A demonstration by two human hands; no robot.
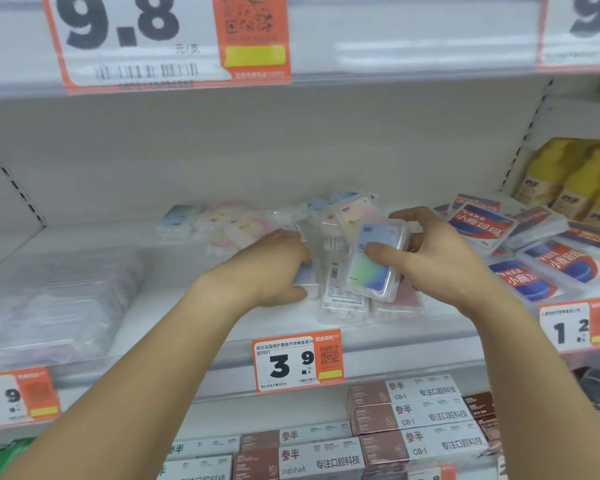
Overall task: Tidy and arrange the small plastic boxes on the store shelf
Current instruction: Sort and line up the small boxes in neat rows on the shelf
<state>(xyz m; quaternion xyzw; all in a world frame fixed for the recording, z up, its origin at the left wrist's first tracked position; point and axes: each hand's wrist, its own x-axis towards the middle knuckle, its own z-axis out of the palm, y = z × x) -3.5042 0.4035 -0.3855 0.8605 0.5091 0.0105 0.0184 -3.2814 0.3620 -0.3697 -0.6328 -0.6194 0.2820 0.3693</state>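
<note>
Above the 3.9 price tag (297,362), on the white shelf (174,271), the right hand (440,258) pinches a blue-green box (374,261), thumb on its face, tilted over the loose heap of boxes (340,271). Left hand (274,268) curls round a pale box (305,275) left of that heap. Step judged: squaring boxes into one stack. Best done by aligning edges, faces upward. Cases are clear, hard, slippery plastic with rounded corners; likely to slide.

Held box (374,261): clear plastic, blue-to-green gradient label
Back boxes (229,221): pale pink, yellow, light blue
Right boxes (565,265): red and blue labels
Price tag (297,362): orange and white, black digits
Shelf (174,271): white
</note>
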